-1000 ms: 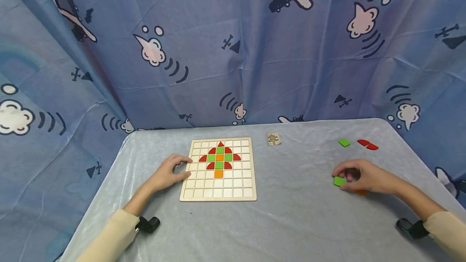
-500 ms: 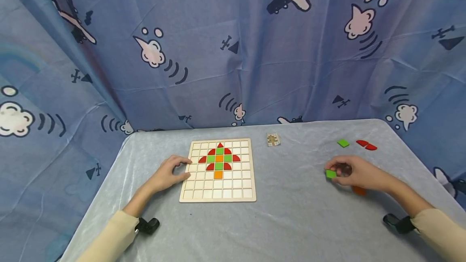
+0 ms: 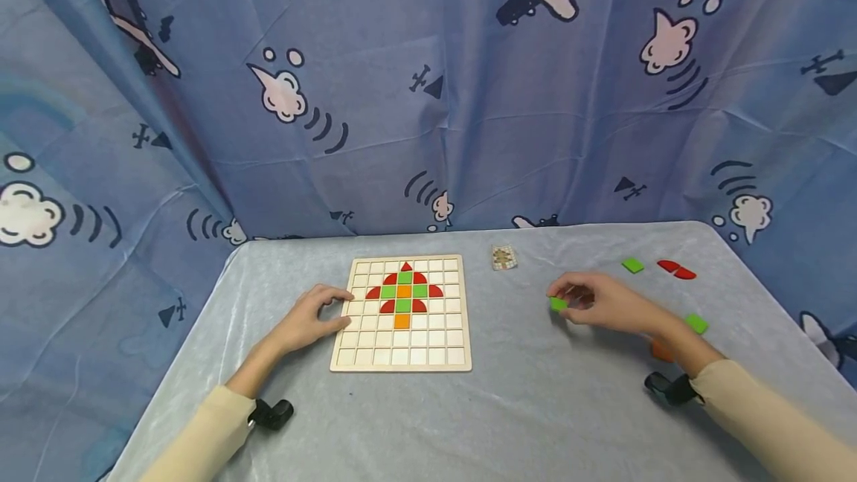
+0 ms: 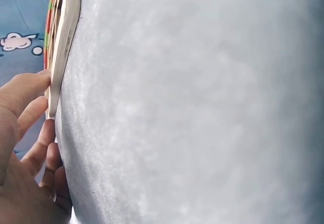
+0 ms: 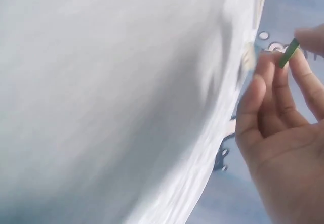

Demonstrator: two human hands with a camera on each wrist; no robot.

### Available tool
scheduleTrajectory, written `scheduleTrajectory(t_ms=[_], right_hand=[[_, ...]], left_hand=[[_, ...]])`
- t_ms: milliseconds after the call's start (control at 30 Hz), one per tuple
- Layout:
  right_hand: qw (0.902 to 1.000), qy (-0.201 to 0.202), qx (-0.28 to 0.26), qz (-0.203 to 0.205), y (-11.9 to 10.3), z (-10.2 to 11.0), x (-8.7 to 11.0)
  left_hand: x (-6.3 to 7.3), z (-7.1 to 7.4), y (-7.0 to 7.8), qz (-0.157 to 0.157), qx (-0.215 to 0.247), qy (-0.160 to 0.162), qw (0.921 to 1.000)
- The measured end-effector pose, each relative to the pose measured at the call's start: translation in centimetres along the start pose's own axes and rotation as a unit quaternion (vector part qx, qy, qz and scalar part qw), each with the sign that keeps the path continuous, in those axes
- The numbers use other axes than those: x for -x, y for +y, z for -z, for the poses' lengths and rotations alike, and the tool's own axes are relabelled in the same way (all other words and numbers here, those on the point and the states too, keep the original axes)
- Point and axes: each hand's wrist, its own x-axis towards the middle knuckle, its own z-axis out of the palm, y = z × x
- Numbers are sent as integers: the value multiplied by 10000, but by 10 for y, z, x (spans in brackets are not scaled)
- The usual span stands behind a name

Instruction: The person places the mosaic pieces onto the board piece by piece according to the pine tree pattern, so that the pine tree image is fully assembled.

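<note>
A wooden grid board (image 3: 435, 353) lies left of the table's middle. Inlaid on it is a tree-like pattern of red curved pieces, a red triangle (image 3: 405, 267), green squares and orange squares. My left hand (image 3: 304, 318) rests its fingertips and thumb against the board's left edge; the left wrist view shows the fingers at the board's side (image 4: 65, 42). Well right of the board, my right hand (image 3: 599, 302) pinches a green square tile (image 3: 559, 305) between thumb and fingers. In the right wrist view that tile (image 5: 289, 53) appears edge-on, held above the cloth.
Loose pieces lie at the right: a green tile (image 3: 632, 265), two red curved pieces (image 3: 676, 269), another green tile (image 3: 696, 323) and orange pieces (image 3: 661, 350) partly hidden by the right forearm. Behind the board's right side lies a small pattern card (image 3: 504, 257). A patterned curtain (image 3: 375, 132) hangs behind.
My right hand has lifted the green tile from the pieces at the right and carried it left toward the board, uncovering another green tile. The left hand has stayed in place.
</note>
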Motion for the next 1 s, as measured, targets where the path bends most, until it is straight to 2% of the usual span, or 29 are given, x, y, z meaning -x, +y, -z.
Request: scheduleTrajectory(t_ms=[133,267,433,667,767,1000], right_hand=[[9985,-119,-522,68,-5,-7,-19],[9979,-37,-596,251,-10,-14,-38],[9974,372,-488,379,-17,-24,-59],[9942,885,-546,287,-30,-42,-85],[9930,855,-763,270,-36,-49,-95],[9937,628,-803,475,-52,-69,-125]], left_hand=[[-1,0,0,-17,-38,-10,10000],[-1,0,1,-18,-50,-12,10000],[-1,0,1,-46,-41,-18,10000],[-1,-1,1,-47,-11,-55,10000],[-2,-1,2,-86,-3,-52,9999],[-2,0,2,-63,-30,-19,10000]])
